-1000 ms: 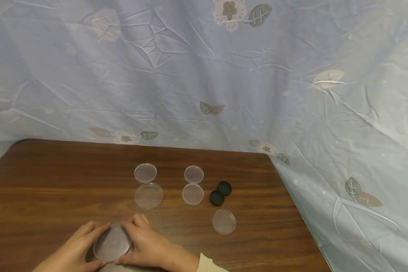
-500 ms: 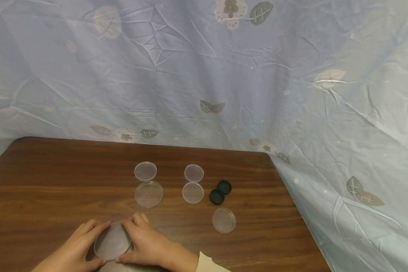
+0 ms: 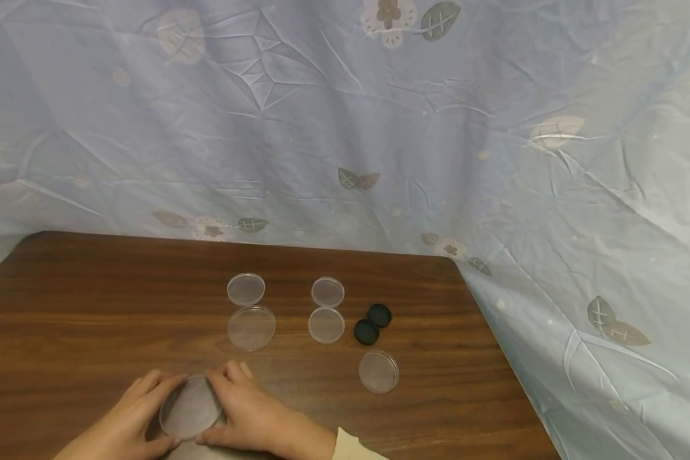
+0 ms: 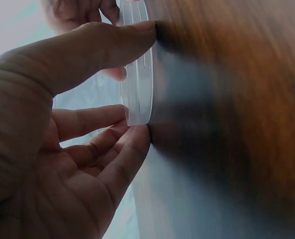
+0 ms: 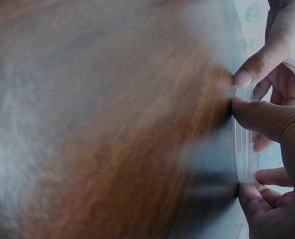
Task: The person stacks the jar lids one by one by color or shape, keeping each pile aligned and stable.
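at the table's (image 3: 92,287) seven o'clock, the left hand (image 3: 125,415) and right hand (image 3: 247,409) gripped the clear dish (image 3: 191,409) by its edge from nine and three; even, level pressure seemed best.

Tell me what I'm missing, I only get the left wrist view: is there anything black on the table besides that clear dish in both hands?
Observer: Yes, the head view shows two small black round pieces, close together on the table.
Operator: Any clear ones, apart from the held dish?
Observer: Two pairs of clear discs lie to the left of the black round pieces.
Operator: And on the near side of the black ones?
Observer: Another clear piece, well to the right of the right hand.
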The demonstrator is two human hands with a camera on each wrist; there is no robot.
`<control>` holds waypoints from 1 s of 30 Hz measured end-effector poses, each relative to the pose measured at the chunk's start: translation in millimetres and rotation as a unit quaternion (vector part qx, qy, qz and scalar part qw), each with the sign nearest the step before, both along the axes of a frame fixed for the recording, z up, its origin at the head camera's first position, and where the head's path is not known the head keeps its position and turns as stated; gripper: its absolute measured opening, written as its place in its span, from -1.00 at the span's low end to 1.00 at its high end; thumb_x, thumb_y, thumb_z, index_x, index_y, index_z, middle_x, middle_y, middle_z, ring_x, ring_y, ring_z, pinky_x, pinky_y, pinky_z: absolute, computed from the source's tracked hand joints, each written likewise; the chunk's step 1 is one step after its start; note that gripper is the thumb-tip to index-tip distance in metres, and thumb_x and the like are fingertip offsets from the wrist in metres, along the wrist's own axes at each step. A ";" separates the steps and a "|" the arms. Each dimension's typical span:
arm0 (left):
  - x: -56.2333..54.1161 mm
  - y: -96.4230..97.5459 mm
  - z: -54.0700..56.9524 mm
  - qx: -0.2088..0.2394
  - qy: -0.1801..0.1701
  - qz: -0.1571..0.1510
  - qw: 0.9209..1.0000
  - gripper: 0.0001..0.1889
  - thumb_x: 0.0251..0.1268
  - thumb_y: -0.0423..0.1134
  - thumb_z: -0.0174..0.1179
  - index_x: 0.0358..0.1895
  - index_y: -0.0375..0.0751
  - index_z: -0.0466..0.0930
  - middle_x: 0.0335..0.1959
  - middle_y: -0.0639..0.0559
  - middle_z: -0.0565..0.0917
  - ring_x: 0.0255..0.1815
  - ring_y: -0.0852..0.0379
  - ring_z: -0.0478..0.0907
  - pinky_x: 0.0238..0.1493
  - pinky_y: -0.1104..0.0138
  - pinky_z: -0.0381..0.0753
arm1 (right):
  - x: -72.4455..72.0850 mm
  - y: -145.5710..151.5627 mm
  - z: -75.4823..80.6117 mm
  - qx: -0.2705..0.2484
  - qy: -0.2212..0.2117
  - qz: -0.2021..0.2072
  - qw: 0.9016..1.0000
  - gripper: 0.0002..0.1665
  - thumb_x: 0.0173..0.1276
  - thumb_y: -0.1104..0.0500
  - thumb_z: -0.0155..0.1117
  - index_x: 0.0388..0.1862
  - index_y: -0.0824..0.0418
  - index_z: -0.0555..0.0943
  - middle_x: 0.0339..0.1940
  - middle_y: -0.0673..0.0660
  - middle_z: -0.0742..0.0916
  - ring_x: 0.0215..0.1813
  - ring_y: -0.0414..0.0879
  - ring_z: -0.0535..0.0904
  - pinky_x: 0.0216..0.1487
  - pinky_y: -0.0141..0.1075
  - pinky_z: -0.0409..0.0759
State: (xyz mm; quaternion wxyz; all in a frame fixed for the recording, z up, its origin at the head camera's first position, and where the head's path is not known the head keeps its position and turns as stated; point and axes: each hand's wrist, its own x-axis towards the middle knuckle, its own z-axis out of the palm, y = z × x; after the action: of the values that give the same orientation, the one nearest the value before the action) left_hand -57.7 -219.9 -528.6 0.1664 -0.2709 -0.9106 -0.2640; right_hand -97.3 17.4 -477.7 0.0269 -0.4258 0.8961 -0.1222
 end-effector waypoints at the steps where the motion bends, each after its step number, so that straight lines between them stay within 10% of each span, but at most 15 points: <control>1: 0.3 0.2 0.0 0.000 0.002 0.001 1.000 0.00 -0.62 -0.10 0.78 0.16 -0.42 0.59 0.02 -0.05 0.62 0.04 0.42 0.41 -0.20 0.45 0.60 | 0.3 0.2 -0.4 -0.001 -0.001 0.000 1.000 -0.02 0.18 -0.27 0.60 0.46 0.12 0.45 0.20 -0.05 0.57 0.19 -0.31 0.40 0.14 -0.72 0.40; 21: 5.4 2.5 -0.6 0.024 -0.015 -0.004 1.000 0.08 -0.55 -0.05 0.78 0.23 -0.54 0.53 0.00 -0.02 0.58 0.05 0.47 0.35 -0.22 0.48 0.58 | 2.0 9.7 -4.0 -0.033 -0.079 -0.011 0.996 0.13 0.18 -0.25 0.62 0.57 0.16 0.31 0.30 0.00 0.53 0.24 -0.30 0.36 0.17 -0.67 0.45; 30: -6.4 -3.6 24.5 0.061 0.013 0.020 0.998 -0.14 -0.21 -0.19 0.71 0.28 -0.37 0.55 0.03 0.03 0.63 0.01 0.35 0.62 -0.05 0.71 0.58 | -17.1 30.8 5.2 -0.091 -0.116 -0.008 0.989 0.04 0.26 -0.22 0.56 0.56 0.17 0.33 0.29 0.05 0.53 0.32 -0.23 0.39 0.34 -0.51 0.49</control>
State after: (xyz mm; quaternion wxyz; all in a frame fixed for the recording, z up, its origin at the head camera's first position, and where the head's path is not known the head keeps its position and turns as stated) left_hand -64.1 -223.5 -504.0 0.1998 -0.2454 -0.8956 -0.3126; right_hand -114.4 48.2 -472.5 0.0911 -0.4026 0.8754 -0.2517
